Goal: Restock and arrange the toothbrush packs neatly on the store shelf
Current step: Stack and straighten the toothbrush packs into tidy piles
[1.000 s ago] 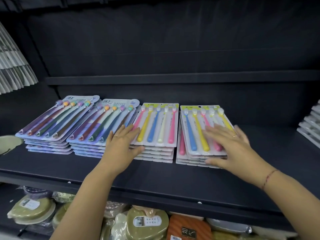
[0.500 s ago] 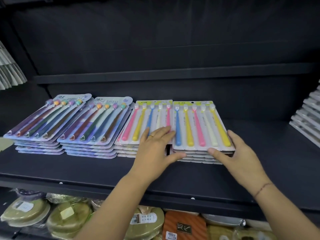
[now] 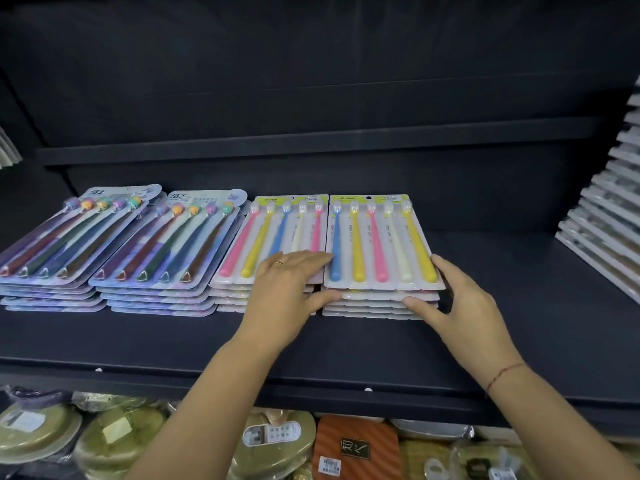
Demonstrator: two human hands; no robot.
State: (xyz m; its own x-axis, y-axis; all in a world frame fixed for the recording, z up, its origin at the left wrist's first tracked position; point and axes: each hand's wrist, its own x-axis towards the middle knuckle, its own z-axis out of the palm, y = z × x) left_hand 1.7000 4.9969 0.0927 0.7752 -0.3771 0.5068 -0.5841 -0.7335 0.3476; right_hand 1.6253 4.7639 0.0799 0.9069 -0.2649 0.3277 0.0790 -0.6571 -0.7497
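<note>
On the dark shelf [image 3: 526, 327], my left grip [image 3: 287, 289] lies flat, fingers straight, on the third stack [image 3: 258, 244], while my right grip [image 3: 464, 303], fingers extended, presses the rightmost toothbrush stack [image 3: 377, 244] at its front corner.

four stacks of toothbrush packs [image 3: 166, 247] lie in a row on the dark shelf [image 3: 536, 323]. the left hand [image 3: 287, 289] lies flat on the third stack [image 3: 249, 244], thumb against the rightmost stack [image 3: 377, 244], whose right front corner the right hand [image 3: 464, 306] touches.

Retail shop aisle.
Black display shelf [image 3: 346, 348] carrying four stacks of colourful blister-carded toothbrush packs [image 3: 381, 237]; plastic-wrapped, barcode-labelled goods [image 3: 356, 452] on the tier below.
</note>
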